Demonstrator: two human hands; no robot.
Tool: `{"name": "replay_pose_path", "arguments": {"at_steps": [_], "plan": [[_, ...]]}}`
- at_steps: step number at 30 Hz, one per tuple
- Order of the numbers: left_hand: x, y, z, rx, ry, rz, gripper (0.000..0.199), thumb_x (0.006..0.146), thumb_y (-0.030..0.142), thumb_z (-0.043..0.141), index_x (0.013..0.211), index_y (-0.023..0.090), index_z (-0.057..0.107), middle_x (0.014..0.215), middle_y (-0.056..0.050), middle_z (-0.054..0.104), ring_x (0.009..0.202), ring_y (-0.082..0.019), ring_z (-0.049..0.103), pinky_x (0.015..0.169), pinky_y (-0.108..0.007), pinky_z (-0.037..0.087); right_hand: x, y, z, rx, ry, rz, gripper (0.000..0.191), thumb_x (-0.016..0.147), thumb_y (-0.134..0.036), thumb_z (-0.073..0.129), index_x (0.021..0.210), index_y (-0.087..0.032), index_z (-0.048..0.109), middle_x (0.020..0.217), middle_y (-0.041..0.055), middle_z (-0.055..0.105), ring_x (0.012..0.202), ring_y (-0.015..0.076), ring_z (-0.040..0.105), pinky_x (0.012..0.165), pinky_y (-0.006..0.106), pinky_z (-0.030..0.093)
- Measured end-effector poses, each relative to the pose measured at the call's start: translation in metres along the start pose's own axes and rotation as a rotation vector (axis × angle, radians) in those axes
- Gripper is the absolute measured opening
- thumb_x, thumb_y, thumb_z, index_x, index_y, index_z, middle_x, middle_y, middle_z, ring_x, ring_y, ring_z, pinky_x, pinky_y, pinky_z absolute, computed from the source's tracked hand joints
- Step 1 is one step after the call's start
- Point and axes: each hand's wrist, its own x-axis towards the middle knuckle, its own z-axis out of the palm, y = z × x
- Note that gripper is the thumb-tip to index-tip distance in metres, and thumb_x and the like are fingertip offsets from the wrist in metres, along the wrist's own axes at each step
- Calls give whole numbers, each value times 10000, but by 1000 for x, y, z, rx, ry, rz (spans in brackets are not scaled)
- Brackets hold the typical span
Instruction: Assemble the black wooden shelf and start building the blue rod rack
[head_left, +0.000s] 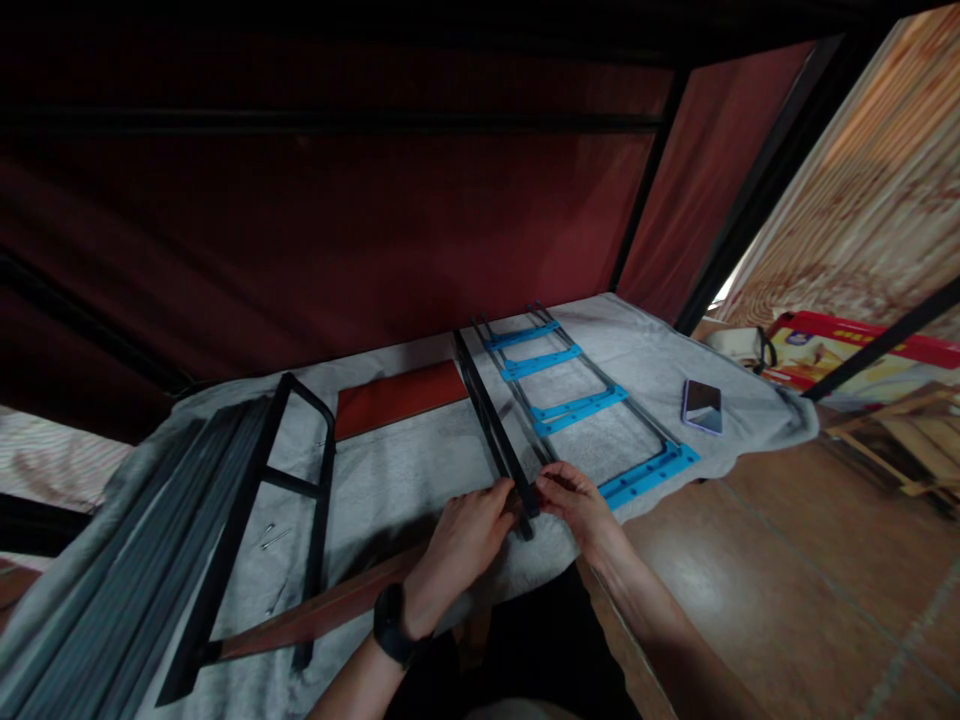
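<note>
**Head view: both hands on the near end of a black bar**

We hold the black bar (495, 420) at its near end on the grey cloth (405, 480). Our left hand (465, 525) curls its fingers onto the bar from the left; our right hand (577, 500) pinches it from the right, beside the blue-runged frame (585, 405). To do this well, we should keep the bar flat and both grips close together.

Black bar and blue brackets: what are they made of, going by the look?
Black bar, pinched at its near end by the left hand and right hand: likely painted metal, judging by its thin, straight, matte profile. Blue brackets: probably moulded plastic, with uniform bright colour and flat ribbed shapes. Neither is certain in this dim light.
</note>
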Motion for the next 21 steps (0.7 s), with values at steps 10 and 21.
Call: {"name": "replay_pose_path", "arguments": {"at_steps": [10, 21], "plan": [[1, -5, -3, -72, 27, 54, 269, 922, 215, 489, 1133, 266, 648, 1064, -24, 751, 965, -227, 700, 771, -287, 474, 12, -11, -12, -358, -163, -38, 358, 624, -508, 830, 731, -192, 701, 639, -10, 643, 608, 134, 584, 615, 271, 484], [2, -6, -6, -108, 14, 75, 214, 905, 210, 516, 1049, 245, 670, 1037, -23, 749, 923, -213, 690, 742, -275, 451, 19, -4, -14, -599, -222, -228, 301, 797, -509, 675, 833, -222, 759, 678, -2, 655, 634, 156, 580, 625, 287, 471]]}}
